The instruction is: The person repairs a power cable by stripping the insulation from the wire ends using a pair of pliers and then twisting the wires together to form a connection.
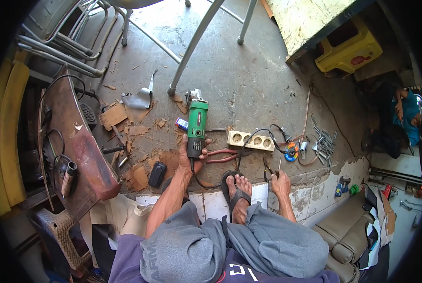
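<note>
My left hand (195,153) is wrapped around the lower body of a green angle grinder (199,118), its head pointing away from me. A black cord runs from the grinder's base past my sandalled foot toward a cream power strip (251,140). Beside the left hand lie red-handled pliers (222,157) and a small blue and white box (181,124). My right hand (281,184) is low on the right, fingers closed on a thin pale rod (279,164) that points upward; its lower end is hidden. Dark pliers with yellow on them (266,167) lie against its fingers.
Several loose bolts (325,142) are heaped at the right, near an orange and blue disc (291,151). Cardboard scraps (114,116) and a black case (157,174) lie at the left. A metal-legged stool (192,47) stands ahead. Another person (404,113) sits at the far right.
</note>
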A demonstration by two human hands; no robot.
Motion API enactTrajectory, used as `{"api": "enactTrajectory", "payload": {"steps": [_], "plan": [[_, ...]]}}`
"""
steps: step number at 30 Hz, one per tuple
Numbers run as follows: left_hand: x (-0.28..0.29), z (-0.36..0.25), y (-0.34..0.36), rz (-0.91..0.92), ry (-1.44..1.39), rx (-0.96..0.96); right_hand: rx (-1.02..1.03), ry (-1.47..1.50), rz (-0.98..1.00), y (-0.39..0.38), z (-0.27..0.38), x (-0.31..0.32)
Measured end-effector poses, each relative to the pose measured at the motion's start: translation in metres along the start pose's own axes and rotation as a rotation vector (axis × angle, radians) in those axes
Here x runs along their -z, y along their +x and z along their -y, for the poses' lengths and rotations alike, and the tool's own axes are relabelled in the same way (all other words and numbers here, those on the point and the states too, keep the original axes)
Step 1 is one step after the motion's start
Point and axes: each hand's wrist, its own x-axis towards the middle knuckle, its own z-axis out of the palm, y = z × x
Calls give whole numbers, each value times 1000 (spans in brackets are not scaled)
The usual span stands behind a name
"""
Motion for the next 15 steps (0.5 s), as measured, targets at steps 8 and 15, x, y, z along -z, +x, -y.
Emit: {"api": "enactTrajectory", "payload": {"steps": [8,15], "plan": [[-30,15,-2,-354,839,-92,11,127,18,4,23,-1],[-51,23,18,-437,1041,-59,72,175,-27,1,14,-16]]}}
